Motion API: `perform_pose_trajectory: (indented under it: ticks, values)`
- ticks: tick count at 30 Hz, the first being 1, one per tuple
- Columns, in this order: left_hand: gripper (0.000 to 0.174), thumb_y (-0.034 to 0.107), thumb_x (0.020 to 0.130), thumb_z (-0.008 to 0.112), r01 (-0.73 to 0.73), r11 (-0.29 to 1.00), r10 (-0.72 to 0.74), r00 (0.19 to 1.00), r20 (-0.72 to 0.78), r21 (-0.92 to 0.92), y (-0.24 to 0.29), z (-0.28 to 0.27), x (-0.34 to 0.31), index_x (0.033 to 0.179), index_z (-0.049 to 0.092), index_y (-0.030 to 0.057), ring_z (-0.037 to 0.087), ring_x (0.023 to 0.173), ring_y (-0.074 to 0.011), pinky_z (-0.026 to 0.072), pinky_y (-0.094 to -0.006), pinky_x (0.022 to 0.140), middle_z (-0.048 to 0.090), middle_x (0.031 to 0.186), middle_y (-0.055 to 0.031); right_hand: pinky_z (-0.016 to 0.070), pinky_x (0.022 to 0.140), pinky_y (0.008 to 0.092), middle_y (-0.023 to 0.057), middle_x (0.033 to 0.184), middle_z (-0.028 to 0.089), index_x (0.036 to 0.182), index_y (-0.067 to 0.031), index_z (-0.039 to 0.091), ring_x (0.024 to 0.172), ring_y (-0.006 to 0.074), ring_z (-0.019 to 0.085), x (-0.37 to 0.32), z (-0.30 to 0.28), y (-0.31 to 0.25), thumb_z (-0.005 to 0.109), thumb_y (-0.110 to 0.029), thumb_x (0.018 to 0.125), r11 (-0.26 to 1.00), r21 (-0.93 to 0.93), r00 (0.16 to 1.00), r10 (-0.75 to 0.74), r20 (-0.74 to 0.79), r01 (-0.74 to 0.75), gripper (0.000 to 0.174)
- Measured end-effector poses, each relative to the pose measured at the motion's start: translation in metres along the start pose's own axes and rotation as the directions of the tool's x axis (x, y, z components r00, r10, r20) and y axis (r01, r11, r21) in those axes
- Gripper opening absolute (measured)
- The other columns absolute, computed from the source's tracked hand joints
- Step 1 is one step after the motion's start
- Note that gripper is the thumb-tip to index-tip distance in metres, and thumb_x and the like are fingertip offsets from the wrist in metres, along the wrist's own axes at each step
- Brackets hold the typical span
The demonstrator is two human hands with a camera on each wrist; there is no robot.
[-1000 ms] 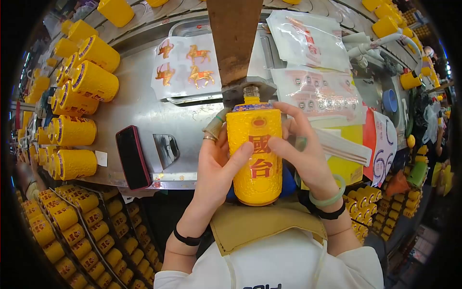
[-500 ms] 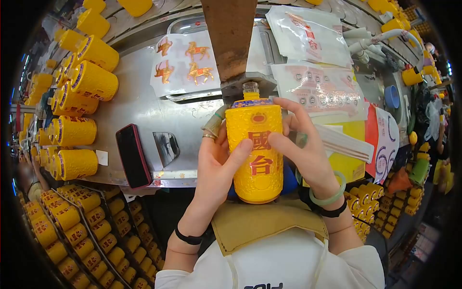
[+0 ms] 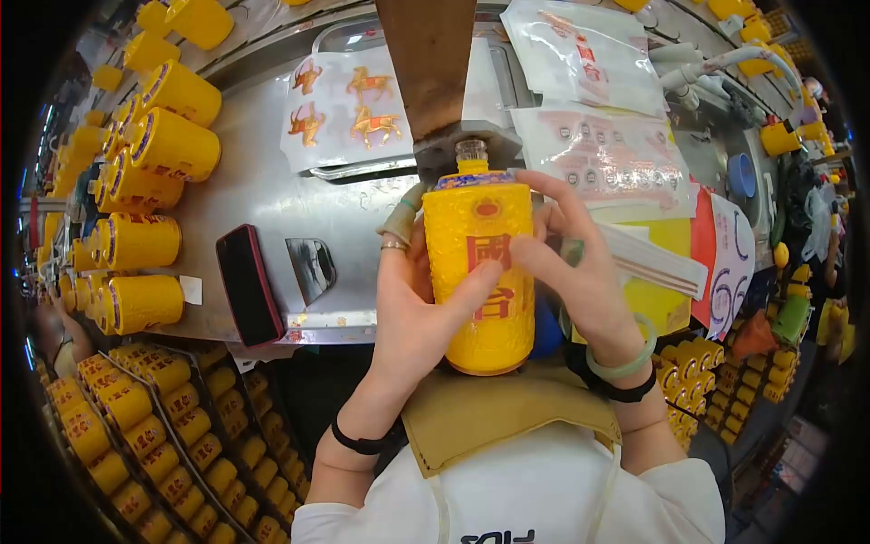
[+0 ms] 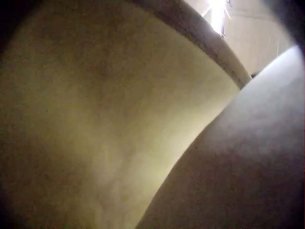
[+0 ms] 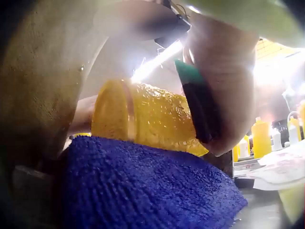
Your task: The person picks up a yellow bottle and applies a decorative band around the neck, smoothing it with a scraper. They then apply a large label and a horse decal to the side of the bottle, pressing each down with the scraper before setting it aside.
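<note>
Snugly, left hand (image 3: 408, 313), right hand (image 3: 584, 276) round yellow bottle (image 3: 490, 347), thumbs (image 3: 474, 287) uppermost

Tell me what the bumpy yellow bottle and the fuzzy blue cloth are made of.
The bumpy yellow bottle looks like glossy coated glass: it shines, and its neck seems see-through. The fuzzy blue cloth looks like matte towelling, maybe cotton or microfibre, with little raised tufts.

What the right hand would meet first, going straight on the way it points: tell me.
The yellow bottle. The right hand points at its side, and the thumb appears to lie on its surface, so there is probably no free way before it; depth is hard to judge at the fingertips.
</note>
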State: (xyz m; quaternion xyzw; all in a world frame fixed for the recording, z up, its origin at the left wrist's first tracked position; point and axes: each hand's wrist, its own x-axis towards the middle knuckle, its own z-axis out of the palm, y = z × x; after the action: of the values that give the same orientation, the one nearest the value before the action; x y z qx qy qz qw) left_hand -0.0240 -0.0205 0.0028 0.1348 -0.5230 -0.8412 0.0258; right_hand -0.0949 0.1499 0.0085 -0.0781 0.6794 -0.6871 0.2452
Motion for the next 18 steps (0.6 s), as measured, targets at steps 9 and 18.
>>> perform_pose_trajectory:
  ticks: [9,18]
  values:
    - [0.071,0.008,0.1,0.07,0.049,0.982,-0.054,0.998,-0.021,-0.181,-0.0008,-0.0053,-0.0006,0.157,0.029,-0.0022,0.053,0.138,-0.0248,0.043,-0.0412,0.116,0.052,0.15,-0.0185,0.0399,0.079,0.0198,-0.0055,0.092,0.047,0.15,-0.005,0.048,0.087,0.0042,0.046,-0.0002,-0.0004,-0.0024,0.077,-0.016,0.095,0.999,-0.032,1.0,0.003,-0.009,-0.003,0.063]
    - [0.069,0.008,0.101,0.07,0.042,0.988,-0.045,0.999,-0.017,-0.148,-0.001,-0.004,-0.001,0.156,0.031,-0.0019,0.054,0.137,-0.0244,0.0434,-0.0402,0.116,0.054,0.148,-0.018,0.0398,0.078,0.0206,-0.0055,0.092,0.046,0.15,-0.0057,0.048,0.087,0.0043,0.046,0.0003,0.0008,-0.0006,0.078,-0.015,0.094,1.0,-0.013,1.0,0.013,-0.002,-0.014,0.064]
